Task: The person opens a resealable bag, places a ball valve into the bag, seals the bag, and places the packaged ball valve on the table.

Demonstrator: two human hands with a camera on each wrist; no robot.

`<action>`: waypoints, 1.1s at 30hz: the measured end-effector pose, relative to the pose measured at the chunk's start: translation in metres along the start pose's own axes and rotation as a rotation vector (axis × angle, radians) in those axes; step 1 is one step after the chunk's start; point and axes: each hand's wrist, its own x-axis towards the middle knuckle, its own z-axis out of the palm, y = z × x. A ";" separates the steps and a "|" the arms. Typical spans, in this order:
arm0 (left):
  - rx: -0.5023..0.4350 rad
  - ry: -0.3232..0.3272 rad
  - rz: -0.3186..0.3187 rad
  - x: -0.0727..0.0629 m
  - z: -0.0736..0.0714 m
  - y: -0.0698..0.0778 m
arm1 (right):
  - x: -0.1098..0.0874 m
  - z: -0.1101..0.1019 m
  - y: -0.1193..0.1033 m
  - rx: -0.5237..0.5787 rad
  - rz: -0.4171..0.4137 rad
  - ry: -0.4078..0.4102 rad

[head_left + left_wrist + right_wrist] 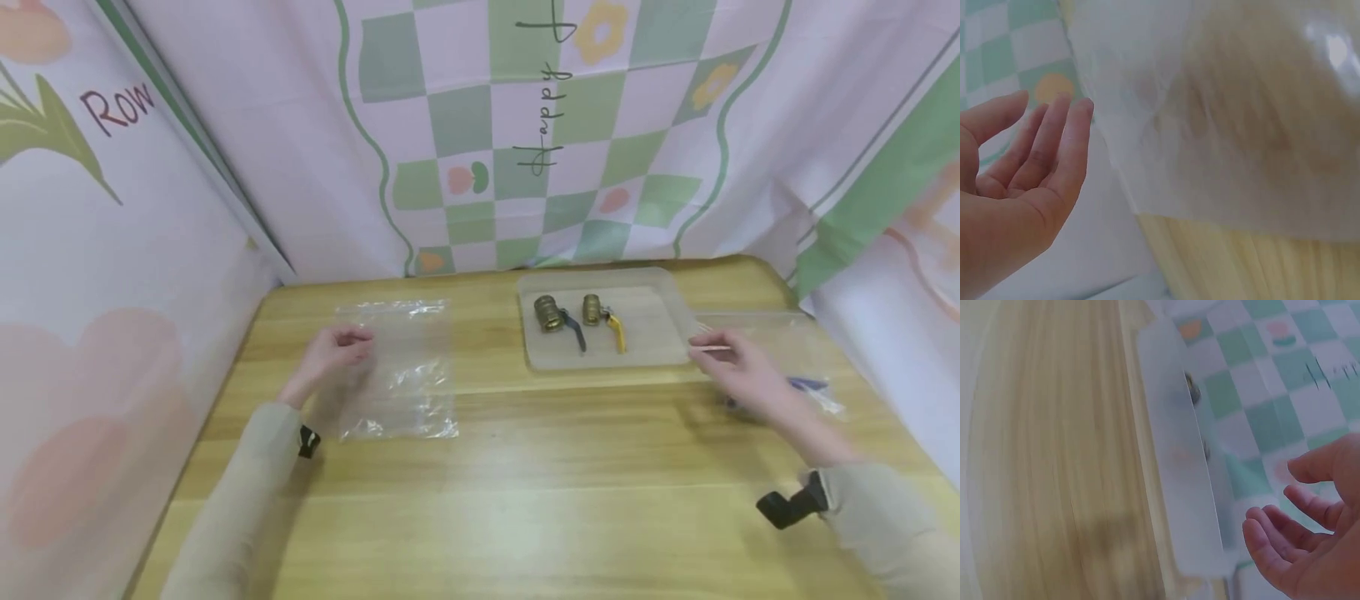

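My left hand (pixel 330 357) hovers at the left edge of a flat, clear plastic bag (pixel 405 375), fingers loosely bent and nothing held. The left wrist view shows that thumb apart from the fingers, beside the bag's translucent sheet (pixel 1241 125). Over by the right end of a translucent shallow tray (pixel 652 333), my right hand (pixel 750 379) is empty, its thumb and fingers parted in the right wrist view. Inside the tray lie two brass ball valves: one with a dark lever (pixel 550 315), the other, smaller, with a yellow lever (pixel 592 310).
Partly behind the right forearm lies another clear bag (pixel 787 333) with a blue-handled item (pixel 808 383) at its near end. Printed curtains (pixel 510 200) hang along the wooden table's (pixel 480 500) back and both sides.
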 end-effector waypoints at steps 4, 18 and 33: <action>0.018 -0.005 -0.021 0.003 -0.006 -0.006 | 0.001 0.023 -0.026 0.044 -0.079 -0.029; 0.080 0.036 -0.078 0.025 -0.007 -0.003 | 0.005 0.098 -0.083 0.262 -0.126 -0.275; 0.059 0.105 -0.206 0.046 -0.010 -0.010 | 0.025 0.172 -0.126 0.460 -0.034 -0.553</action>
